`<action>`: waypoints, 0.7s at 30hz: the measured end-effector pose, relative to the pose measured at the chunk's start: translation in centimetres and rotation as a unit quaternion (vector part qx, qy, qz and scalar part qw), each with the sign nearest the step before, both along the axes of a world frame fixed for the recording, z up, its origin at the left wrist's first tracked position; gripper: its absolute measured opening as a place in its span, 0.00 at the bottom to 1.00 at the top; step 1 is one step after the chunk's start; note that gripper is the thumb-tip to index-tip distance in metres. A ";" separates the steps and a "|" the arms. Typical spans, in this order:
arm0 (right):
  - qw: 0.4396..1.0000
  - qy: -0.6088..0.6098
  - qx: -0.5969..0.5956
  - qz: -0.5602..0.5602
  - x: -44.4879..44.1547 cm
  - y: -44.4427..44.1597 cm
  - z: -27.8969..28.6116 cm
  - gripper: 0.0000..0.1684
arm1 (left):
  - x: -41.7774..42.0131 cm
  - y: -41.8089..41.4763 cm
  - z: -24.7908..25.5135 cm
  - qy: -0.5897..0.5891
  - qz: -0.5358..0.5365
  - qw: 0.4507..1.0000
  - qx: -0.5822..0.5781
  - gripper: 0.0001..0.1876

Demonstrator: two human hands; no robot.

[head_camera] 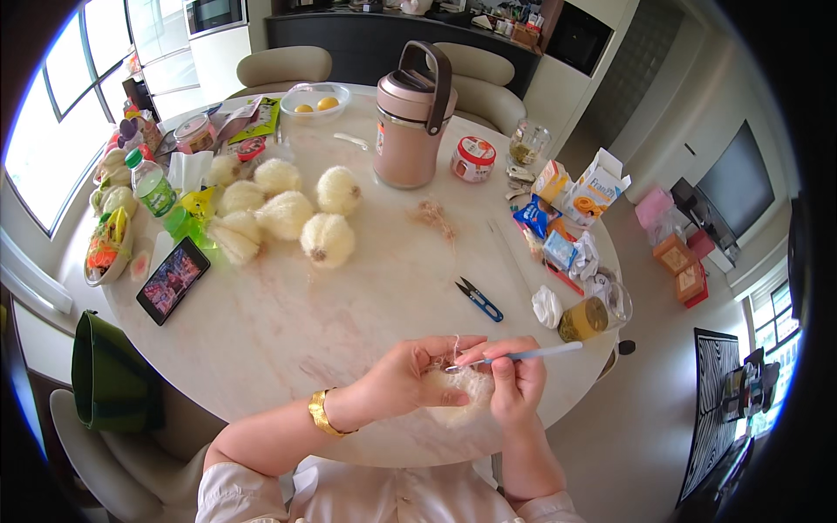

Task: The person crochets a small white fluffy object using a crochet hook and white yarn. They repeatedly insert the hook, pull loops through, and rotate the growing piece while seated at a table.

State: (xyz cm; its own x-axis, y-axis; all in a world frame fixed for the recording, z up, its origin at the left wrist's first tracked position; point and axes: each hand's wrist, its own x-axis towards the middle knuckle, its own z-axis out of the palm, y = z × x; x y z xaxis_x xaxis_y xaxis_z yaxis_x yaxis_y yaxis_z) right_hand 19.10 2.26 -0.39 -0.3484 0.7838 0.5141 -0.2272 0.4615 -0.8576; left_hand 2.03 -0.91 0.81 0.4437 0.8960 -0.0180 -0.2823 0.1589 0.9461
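My left hand (425,376) grips a fluffy cream crocheted piece (461,412) near the table's front edge, thumb across its front. Between the fingers of my right hand (520,379) is a crochet hook (546,352) with a pale blue handle. Its metal tip meets the upper part of the piece, and a thin strand of yarn (456,345) rises by my left fingers. My fingers hide part of the work. Blue thread snips (480,301) lie beyond my hands. Several fluffy cream balls (327,240), some with brownish ends, sit grouped on the left half of the table.
A pink insulated jug (415,131) stands at the back of the round marble-look table (366,314). A phone (173,281) and a green-capped bottle (150,183) are at left. Brown yarn scraps (435,219) lie mid-table. A glass of tea (585,318) stands near the right edge.
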 end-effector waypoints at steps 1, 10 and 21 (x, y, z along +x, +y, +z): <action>1.000 0.003 -0.011 0.001 0.1 0.1 0.0 0.12 | 0.0 0.0 0.2 -0.019 -0.007 1.000 -0.017 0.34; 0.995 0.053 -0.058 0.056 -0.2 0.2 -0.2 0.07 | -0.4 0.2 0.3 -0.062 -0.036 0.996 -0.060 0.31; 0.995 0.053 -0.056 0.070 -0.1 0.3 -0.3 0.07 | -0.7 0.3 0.6 -0.069 -0.056 0.993 -0.084 0.32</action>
State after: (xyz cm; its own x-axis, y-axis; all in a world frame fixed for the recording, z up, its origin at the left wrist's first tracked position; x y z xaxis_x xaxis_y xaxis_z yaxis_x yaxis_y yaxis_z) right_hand 18.96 2.60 -0.64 -0.4063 0.7857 0.4664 -0.3741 0.3226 -0.8695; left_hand 1.32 -0.64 1.40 0.5490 0.8304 -0.0949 -0.3788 0.3484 0.8574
